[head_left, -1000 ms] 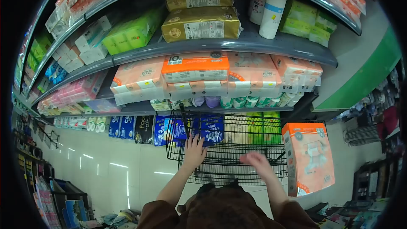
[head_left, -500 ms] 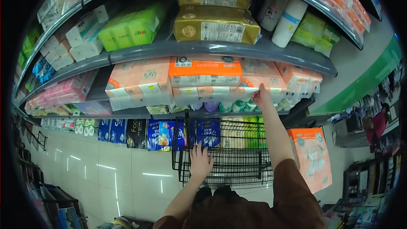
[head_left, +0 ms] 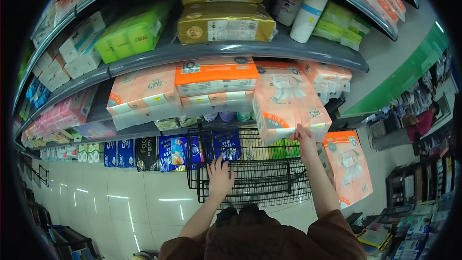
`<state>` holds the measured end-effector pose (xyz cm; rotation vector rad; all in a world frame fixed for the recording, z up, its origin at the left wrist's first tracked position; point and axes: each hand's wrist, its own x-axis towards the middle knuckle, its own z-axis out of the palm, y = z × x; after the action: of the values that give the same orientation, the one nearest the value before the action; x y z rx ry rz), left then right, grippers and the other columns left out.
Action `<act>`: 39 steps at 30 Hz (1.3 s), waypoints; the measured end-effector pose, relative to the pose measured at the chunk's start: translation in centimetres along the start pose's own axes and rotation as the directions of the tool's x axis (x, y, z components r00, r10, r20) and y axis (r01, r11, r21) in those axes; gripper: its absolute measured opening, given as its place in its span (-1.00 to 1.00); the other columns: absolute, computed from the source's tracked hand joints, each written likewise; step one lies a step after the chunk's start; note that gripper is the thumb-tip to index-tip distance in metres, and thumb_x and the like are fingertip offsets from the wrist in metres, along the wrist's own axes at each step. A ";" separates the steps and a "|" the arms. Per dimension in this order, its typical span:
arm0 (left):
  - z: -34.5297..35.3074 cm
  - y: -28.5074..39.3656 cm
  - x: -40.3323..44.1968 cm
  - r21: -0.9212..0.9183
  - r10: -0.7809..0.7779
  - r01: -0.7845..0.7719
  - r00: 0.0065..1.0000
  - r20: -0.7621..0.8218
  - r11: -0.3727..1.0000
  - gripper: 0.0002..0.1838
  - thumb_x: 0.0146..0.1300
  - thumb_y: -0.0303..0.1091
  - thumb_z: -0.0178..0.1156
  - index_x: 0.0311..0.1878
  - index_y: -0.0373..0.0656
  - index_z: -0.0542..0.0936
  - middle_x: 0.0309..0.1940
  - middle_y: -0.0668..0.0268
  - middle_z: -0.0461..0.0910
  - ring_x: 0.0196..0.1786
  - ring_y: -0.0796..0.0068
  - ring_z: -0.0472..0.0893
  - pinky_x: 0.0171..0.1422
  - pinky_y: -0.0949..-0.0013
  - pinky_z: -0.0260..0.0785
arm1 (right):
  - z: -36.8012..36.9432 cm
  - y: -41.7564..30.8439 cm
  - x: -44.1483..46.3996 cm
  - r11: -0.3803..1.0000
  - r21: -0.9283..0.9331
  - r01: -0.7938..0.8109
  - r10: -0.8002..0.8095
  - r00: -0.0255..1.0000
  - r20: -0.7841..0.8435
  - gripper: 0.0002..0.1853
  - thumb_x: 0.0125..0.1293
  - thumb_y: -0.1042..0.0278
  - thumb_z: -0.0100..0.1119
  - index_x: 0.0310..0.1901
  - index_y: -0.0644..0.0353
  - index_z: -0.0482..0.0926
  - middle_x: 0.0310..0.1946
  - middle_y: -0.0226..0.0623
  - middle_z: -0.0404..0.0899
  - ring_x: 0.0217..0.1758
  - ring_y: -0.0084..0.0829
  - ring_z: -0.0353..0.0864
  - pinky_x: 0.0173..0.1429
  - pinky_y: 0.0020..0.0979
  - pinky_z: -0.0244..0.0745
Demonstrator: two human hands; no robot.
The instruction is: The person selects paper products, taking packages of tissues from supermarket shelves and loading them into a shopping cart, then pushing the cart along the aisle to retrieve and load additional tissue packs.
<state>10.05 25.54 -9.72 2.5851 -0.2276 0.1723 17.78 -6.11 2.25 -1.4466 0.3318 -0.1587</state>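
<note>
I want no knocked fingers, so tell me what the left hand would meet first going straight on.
Most likely the left hand would meet the black wire cart, with a blue pack beyond; depth is unclear.

R hand (head_left: 306, 140) w/ fingers on peach pkg (head_left: 288, 98), L hand (head_left: 221, 179) nr cart (head_left: 260, 178)

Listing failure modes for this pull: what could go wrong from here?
The right hand grips only the near edge of the peach pack, so the wrapping might slip or tear. The pack juts out from the shelf over the black wire basket and could tip onto its rim. It also lies close beside the orange-topped pack and might drag that along.
</note>
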 end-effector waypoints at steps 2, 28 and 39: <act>-0.2 0.3 0.2 -0.012 0.016 -0.016 1.000 -0.013 1.000 -0.60 0.26 -0.27 0.19 0.13 -0.22 0.50 0.34 0.08 0.32 0.42 -0.05 0.24 0.54 -0.23 -0.01 | -0.5 -1.0 -2.8 0.999 -0.048 -0.004 0.002 0.999 -0.045 -0.57 0.49 0.14 0.09 -0.58 0.11 0.41 -0.61 -0.32 0.53 -0.45 -0.51 0.47 -0.07 -0.43 0.35; 0.7 7.8 9.7 -0.803 -0.122 0.355 0.933 0.339 0.479 -0.38 0.32 -0.15 0.31 0.33 -0.26 0.38 0.32 0.15 0.39 0.29 0.31 0.47 0.34 0.22 0.35 | -5.5 14.2 -17.9 0.959 -0.249 -0.134 0.157 0.985 0.077 -0.57 0.54 0.11 0.03 -0.36 0.28 0.64 -0.36 -0.41 0.62 -0.19 -0.59 0.49 0.03 -0.51 0.35; 1.3 10.5 10.3 -0.741 0.038 0.665 0.746 0.665 -0.096 -0.42 0.38 -0.08 0.14 0.33 -0.26 0.40 0.22 0.14 0.53 0.23 0.25 0.55 0.31 0.17 0.45 | -6.2 7.6 -20.4 0.925 -0.377 0.050 0.028 0.980 0.199 -0.60 0.53 0.17 0.02 -0.31 0.31 0.68 -0.44 -0.28 0.70 -0.34 -0.48 0.61 -0.13 -0.43 0.47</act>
<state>18.15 14.67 -3.80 0.9517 0.1621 -0.6962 -4.14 -4.81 -3.25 -1.8340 0.1932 0.0485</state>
